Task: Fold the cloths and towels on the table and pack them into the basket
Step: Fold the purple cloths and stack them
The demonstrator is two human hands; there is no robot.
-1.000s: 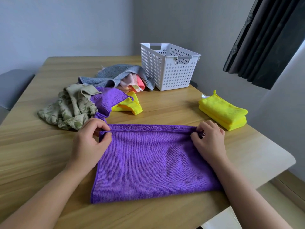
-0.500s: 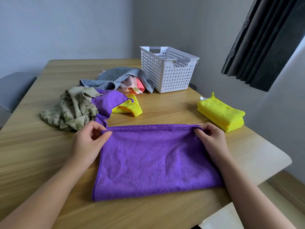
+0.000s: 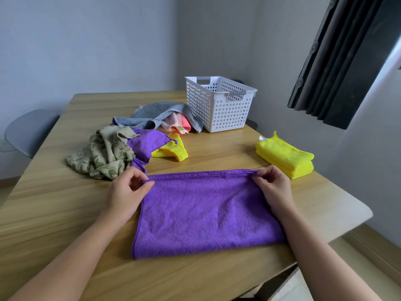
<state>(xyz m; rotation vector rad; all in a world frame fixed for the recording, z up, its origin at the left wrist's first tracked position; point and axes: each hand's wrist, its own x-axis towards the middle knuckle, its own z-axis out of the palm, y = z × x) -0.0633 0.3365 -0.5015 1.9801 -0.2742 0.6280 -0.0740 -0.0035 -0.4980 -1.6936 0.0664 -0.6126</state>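
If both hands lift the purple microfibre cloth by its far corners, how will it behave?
Probably floppy: the purple microfibre cloth lies limp and flat on the wooden table. Likely light: the left hand and right hand pinch just its corners.

A room in a home: a wooden table (image 3: 54,205) against plain grey walls (image 3: 86,40), a grey chair (image 3: 28,131), a dark curtain (image 3: 347,61), household cloths (image 3: 138,137) heaped for folding

Soft, even daylight, coming from the right by the dark curtain (image 3: 338,61). Mild sheen on the table (image 3: 54,203). Shadows faint and soft-edged. Centre is sharp and the purple cloth (image 3: 206,213) weave resolves. Heavy wide-angle warp: table edges bow, curtain leans hard, corners go slightly soft.
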